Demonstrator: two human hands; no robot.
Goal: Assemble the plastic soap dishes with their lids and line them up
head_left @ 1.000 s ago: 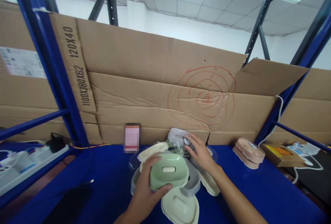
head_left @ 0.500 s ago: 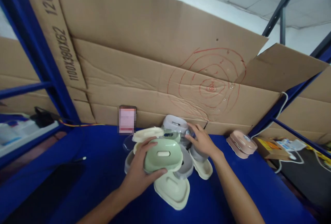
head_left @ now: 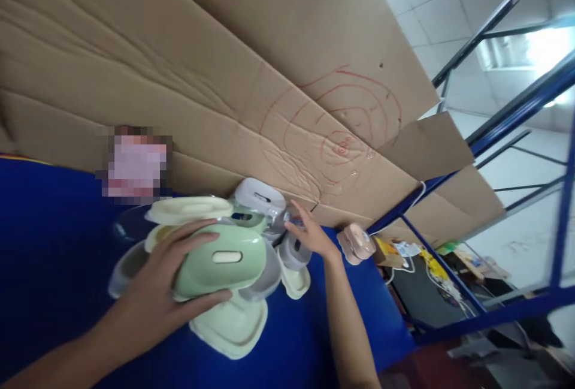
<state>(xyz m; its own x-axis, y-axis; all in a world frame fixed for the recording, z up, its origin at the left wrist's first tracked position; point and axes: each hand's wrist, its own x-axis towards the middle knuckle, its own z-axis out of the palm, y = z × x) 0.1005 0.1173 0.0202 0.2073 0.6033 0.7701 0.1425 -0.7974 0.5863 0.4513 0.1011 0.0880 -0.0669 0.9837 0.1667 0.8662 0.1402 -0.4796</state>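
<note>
My left hand (head_left: 164, 275) is closed round a light green oval lid (head_left: 220, 251) with a pale slot in its middle, fingers over its left end and thumb along the lower edge. Under and around it lies a heap of similar pieces. A cream tray-like piece (head_left: 233, 326) lies in front, and a cream lid (head_left: 191, 210) sits behind. At the back rests a pale lilac lid (head_left: 259, 196) with a dark slot. My right hand (head_left: 311, 232) is open, fingers apart, beside the grey container (head_left: 296, 251) at the heap's right; whether it touches is unclear.
Pink stacked containers (head_left: 356, 243) stand at the right near a small box (head_left: 387, 254). A cardboard wall (head_left: 224, 137) with red drawn rings closes off the back. A blurred pink card (head_left: 137, 164) leans on it. Blue metal posts (head_left: 426, 194) rise at the right.
The view has swung right and tilted, so the heap appears further left. The right hand's fingers have spread and lifted off the clear piece; the left hand still grips the green lid.
</note>
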